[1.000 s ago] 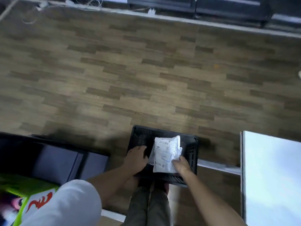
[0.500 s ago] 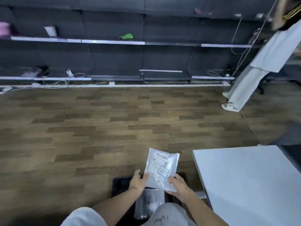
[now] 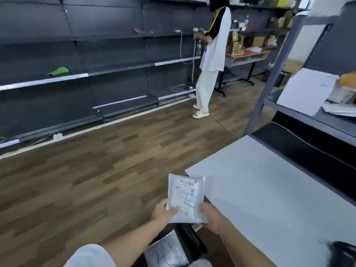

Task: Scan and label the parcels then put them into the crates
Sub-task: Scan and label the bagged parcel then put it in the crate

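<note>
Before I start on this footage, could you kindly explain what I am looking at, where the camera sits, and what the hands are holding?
There is no machine here: a person wears one wide-angle camera on the head, so you look forward and down at their own arms. The left hand and the right hand both grip the lower edge of a white parcel, a flat plastic mailer with a barcode label facing up. Below it, near the person's knees, stands a black crate with another grey parcel in it. To the right is a white table; a dark object at its near corner is too blurred to name. Across the wooden floor, another person stands at dark shelving.
</note>
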Demonstrator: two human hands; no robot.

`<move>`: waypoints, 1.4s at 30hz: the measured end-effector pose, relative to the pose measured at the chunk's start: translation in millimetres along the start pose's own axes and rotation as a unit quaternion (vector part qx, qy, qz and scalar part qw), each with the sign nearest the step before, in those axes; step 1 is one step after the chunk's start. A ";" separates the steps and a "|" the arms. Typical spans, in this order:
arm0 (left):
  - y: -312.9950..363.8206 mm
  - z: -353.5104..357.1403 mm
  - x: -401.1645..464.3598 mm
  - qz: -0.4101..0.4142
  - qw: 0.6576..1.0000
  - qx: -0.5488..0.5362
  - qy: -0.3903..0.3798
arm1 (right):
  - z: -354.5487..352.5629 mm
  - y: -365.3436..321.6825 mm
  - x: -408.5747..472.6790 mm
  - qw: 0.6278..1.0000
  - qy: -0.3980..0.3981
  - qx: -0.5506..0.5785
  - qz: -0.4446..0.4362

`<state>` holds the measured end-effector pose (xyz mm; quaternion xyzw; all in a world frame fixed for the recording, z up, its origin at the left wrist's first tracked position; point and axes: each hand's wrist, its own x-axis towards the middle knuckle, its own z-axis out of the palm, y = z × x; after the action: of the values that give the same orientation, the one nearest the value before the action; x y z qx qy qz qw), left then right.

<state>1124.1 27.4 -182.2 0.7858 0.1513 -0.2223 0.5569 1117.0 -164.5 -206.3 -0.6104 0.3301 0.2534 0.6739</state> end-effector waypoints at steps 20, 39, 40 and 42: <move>94.8 201.5 -31.2 0.126 0.963 0.108 -0.213 | -233.3 54.2 -113.9 0.876 0.466 0.092 -0.081; 108.0 363.7 -42.6 0.134 0.942 0.204 -0.232 | -353.9 103.4 -116.9 0.865 0.498 0.034 0.038; 106.8 366.6 -42.3 0.131 0.941 0.208 -0.233 | -354.9 103.5 -114.8 0.867 0.496 0.031 0.038; 107.4 370.3 -40.4 0.117 0.941 0.218 -0.232 | -356.3 100.4 -110.5 0.866 0.497 0.027 0.035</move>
<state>1074.8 -357.1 -178.5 0.8268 -0.1270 -0.3588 0.4142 921.7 -497.8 -201.9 -0.6250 0.6496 -0.0692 0.4273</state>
